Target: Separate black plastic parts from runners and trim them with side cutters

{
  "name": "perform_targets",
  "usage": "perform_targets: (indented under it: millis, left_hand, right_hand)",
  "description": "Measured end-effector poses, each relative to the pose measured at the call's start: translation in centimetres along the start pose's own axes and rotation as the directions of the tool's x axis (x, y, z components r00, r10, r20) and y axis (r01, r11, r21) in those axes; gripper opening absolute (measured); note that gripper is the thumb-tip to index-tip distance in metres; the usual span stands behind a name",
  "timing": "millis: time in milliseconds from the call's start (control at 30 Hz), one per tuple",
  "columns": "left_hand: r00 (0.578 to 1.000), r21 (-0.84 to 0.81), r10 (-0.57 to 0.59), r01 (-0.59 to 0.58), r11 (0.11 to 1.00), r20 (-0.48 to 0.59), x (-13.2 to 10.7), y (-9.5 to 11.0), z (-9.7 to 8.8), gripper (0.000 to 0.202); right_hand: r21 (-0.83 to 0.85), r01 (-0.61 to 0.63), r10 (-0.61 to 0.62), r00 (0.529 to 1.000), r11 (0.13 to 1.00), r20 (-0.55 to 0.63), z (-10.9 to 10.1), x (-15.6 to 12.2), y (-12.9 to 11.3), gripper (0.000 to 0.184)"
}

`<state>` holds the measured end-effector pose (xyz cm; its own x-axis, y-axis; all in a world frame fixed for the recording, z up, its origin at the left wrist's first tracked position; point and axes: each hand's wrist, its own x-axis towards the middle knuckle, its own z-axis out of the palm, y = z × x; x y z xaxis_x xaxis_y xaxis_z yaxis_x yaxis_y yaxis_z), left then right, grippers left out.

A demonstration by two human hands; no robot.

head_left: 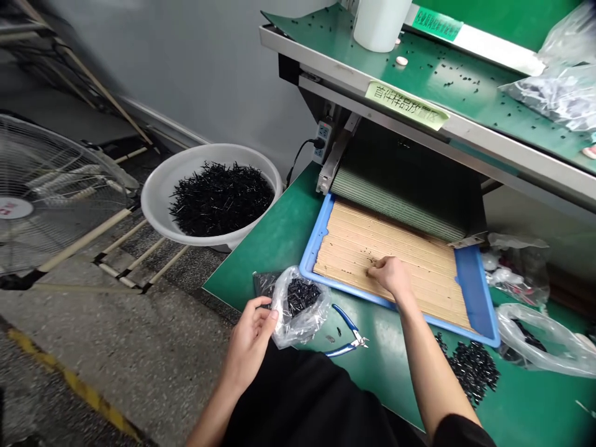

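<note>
My right hand point(391, 276) rests with curled fingers on a slatted tan board point(386, 267), among small scattered black parts. The board lies in a blue plastic tray point(472, 279). Whether those fingers hold a part is hidden. My left hand point(249, 341) is at the left edge of a clear plastic bag point(300, 307) of small black components, with its fingers against the bag and apart. Blue-handled side cutters point(347, 335) lie on the green mat point(284, 242) between my hands. A loose heap of black components point(472, 369) sits right of my right forearm.
A white basin point(156, 198) full of black long-leaded components stands left of the mat. A floor fan point(51, 192) is further left. A green-topped metal shelf point(419, 68) overhangs the tray, holding a white bottle and scattered parts. A plastic bag point(535, 341) lies at the right.
</note>
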<state>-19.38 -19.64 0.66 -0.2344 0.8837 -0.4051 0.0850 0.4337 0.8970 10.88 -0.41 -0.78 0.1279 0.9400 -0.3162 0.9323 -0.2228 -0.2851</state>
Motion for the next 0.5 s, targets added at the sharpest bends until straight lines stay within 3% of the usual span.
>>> perform_targets:
  millis: [100, 167, 233, 300, 400, 500]
  left_hand:
    - [0.998, 0.000, 0.015, -0.015, 1.000, -0.060, -0.5, -0.5, 0.1, 0.037]
    - [0.995, 0.012, 0.045, -0.044, 0.999, -0.090, -0.6, -0.3, 0.2, 0.035]
    - [0.987, 0.047, 0.097, -0.092, 0.995, -0.127, -0.1, 0.4, 0.6, 0.034]
    - [0.975, 0.148, 0.158, -0.135, 0.980, -0.156, 1.0, 1.5, 1.0, 0.028]
    - [0.972, 0.337, 0.202, -0.152, 0.929, -0.120, 3.0, 2.9, 1.2, 0.013]
    - [0.964, 0.350, 0.220, -0.156, 0.923, -0.150, 3.3, 3.1, 0.2, 0.015]
  right_hand:
    - [0.226, 0.199, -0.228, 0.968, 0.953, 0.108, 0.6, -4.3, -4.5, 0.019]
    - [0.463, 0.373, -0.488, 0.859, 0.804, 0.155, 1.5, -7.5, -6.8, 0.022]
    - [0.394, 0.426, -0.476, 0.879, 0.814, 0.035, 2.6, -9.8, -7.9, 0.036]
    - [0.221, 0.344, -0.339, 0.939, 0.913, -0.061, 3.7, -11.0, -7.8, 0.047]
    - [0.128, 0.232, -0.233, 0.972, 0.964, -0.004, 5.0, -11.2, -6.9, 0.041]
    - [0.216, 0.304, -0.318, 0.948, 0.928, 0.029, 5.7, -12.2, -6.8, 0.025]
